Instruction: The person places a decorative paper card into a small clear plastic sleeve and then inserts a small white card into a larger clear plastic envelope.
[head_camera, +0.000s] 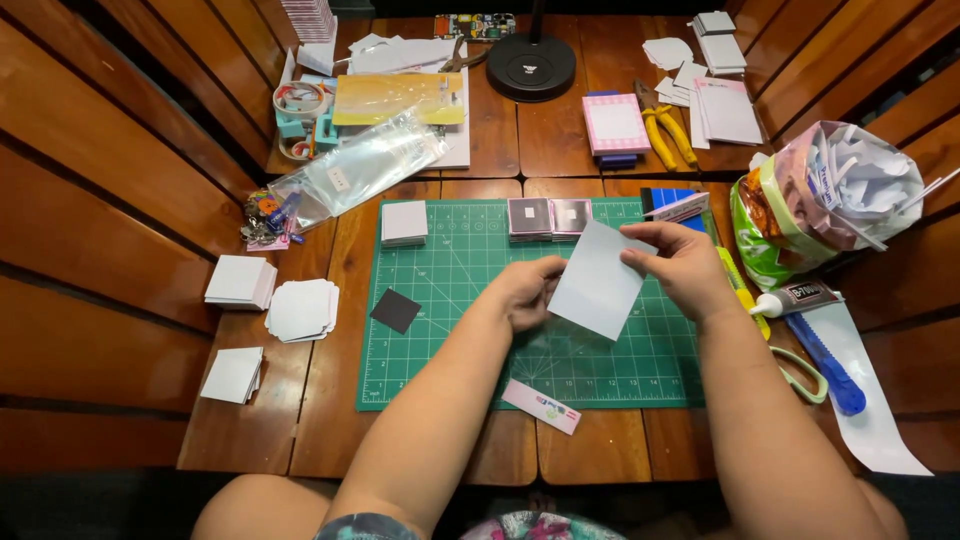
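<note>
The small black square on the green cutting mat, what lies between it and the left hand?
In the head view, only bare green cutting mat lies between the black square and the left hand, which holds the white paper sheet.

- Both bare forearms reach forward from the lower edge, converging toward the middle.
- The left hand (522, 292) is curled loosely, knuckles up, fingertips pinched together at its right side.
- The right hand (678, 264) sits slightly higher, thumb and forefinger pinched, wrist bent inward.
</note>
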